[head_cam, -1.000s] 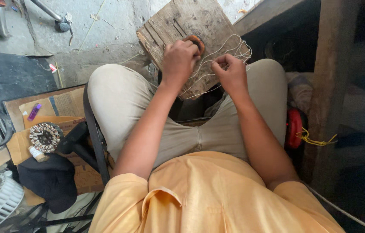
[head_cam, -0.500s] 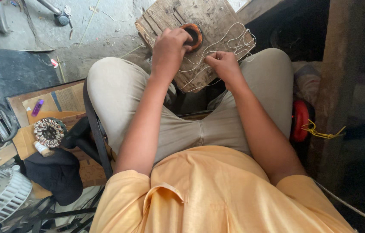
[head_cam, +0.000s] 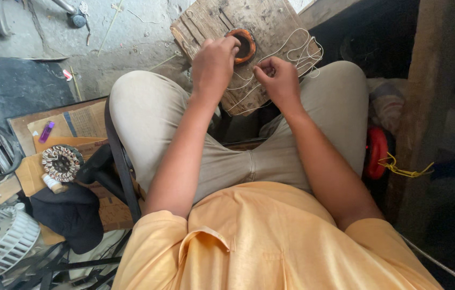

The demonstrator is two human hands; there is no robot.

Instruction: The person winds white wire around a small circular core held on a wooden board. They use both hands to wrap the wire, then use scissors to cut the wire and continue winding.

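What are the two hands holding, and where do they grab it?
The left hand grips the orange ring at its near edge on the wooden board. The right hand pinches the pale string.

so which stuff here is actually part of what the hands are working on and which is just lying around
In use:
left hand on the orange ring coil
right hand pinching the pale string
worn wooden board under them

Lying about:
round wound stator
purple lighter
black cloth
white fan grille
red wheel
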